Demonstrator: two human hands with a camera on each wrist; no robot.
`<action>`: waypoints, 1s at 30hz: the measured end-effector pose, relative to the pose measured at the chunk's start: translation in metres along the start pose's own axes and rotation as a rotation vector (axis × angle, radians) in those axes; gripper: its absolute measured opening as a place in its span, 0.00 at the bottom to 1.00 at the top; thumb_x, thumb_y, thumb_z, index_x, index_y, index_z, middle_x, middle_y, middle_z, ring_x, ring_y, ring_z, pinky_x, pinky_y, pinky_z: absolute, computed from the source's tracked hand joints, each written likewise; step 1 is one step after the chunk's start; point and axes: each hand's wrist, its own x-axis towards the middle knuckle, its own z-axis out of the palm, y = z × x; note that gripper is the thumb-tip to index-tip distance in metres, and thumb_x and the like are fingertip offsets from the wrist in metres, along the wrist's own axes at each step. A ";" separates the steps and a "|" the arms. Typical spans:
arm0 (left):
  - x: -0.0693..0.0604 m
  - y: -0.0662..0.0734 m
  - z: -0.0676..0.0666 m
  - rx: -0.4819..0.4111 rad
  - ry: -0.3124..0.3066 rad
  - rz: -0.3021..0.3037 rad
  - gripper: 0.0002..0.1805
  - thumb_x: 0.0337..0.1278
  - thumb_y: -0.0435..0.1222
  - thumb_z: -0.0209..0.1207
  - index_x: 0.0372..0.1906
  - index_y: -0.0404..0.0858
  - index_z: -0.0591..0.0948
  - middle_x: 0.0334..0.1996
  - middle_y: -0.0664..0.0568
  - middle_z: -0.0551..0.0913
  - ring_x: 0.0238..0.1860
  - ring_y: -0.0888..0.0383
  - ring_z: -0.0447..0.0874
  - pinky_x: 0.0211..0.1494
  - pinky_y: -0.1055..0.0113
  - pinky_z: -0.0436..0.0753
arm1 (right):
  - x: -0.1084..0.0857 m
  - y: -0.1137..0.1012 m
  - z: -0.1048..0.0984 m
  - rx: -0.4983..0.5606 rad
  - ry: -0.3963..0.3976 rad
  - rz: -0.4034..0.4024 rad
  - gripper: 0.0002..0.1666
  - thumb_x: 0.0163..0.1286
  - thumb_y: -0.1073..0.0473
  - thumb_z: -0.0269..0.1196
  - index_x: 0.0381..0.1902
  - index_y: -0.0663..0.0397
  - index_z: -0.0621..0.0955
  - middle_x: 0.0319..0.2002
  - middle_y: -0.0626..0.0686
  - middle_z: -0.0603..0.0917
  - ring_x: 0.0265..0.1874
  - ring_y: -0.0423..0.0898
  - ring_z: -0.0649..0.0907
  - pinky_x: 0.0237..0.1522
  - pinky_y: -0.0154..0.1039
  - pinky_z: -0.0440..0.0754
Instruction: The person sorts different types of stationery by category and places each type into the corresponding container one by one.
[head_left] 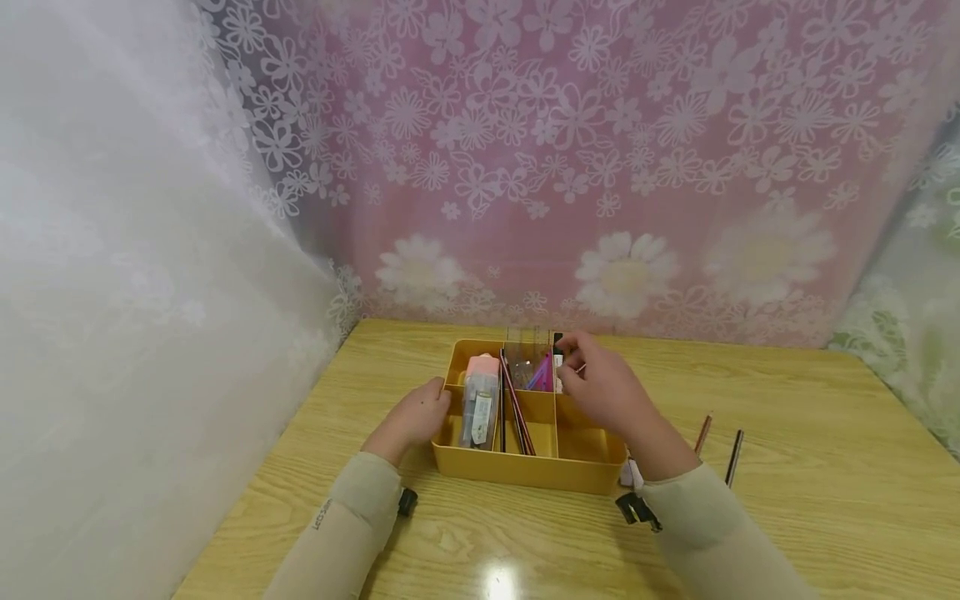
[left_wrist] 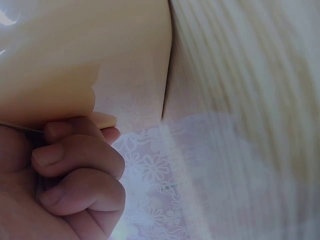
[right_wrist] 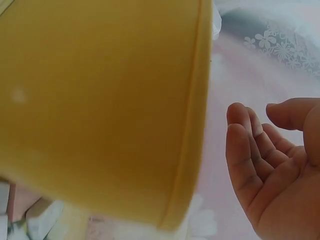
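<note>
A yellow divided organizer box (head_left: 525,472) stands on the table. My left hand (head_left: 420,412) grips its left wall; in the left wrist view its fingers (left_wrist: 82,155) are curled at the box's edge. Over the back right compartment is my right hand (head_left: 607,387), its fingers loosely bent with nothing between them in the right wrist view. Close to these fingers stands a black-and-white slim item (head_left: 558,362). The box also holds a clear case with a pink top (head_left: 481,404), several pencils (head_left: 517,408), a pink-purple item (head_left: 542,372) and a clear ruler (head_left: 525,337).
Right of the box, a brown pencil (head_left: 702,433) and a dark pencil (head_left: 734,458) lie on the wooden table (head_left: 825,500). A pale small item (head_left: 631,475) sits by the box's front right corner. Behind the table hangs a pink floral curtain (head_left: 487,167).
</note>
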 end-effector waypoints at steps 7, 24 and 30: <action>0.001 -0.001 0.000 -0.002 -0.003 -0.001 0.28 0.82 0.46 0.35 0.73 0.34 0.65 0.67 0.42 0.74 0.66 0.46 0.72 0.70 0.45 0.68 | -0.013 0.014 -0.017 -0.097 0.010 0.008 0.19 0.78 0.56 0.53 0.63 0.54 0.72 0.44 0.54 0.83 0.30 0.47 0.80 0.31 0.43 0.79; 0.001 -0.004 -0.003 0.019 -0.001 0.025 0.26 0.82 0.44 0.35 0.71 0.33 0.67 0.64 0.42 0.76 0.63 0.47 0.75 0.67 0.45 0.71 | -0.042 0.105 -0.058 -0.198 -0.094 0.209 0.26 0.77 0.53 0.57 0.62 0.66 0.68 0.42 0.61 0.83 0.28 0.47 0.82 0.27 0.45 0.79; 0.001 -0.002 -0.001 0.016 0.001 0.025 0.26 0.82 0.44 0.35 0.71 0.33 0.67 0.64 0.42 0.75 0.63 0.48 0.75 0.68 0.46 0.71 | -0.048 0.138 -0.075 -0.218 -0.157 0.290 0.31 0.77 0.53 0.55 0.63 0.76 0.65 0.41 0.63 0.84 0.31 0.49 0.85 0.34 0.53 0.81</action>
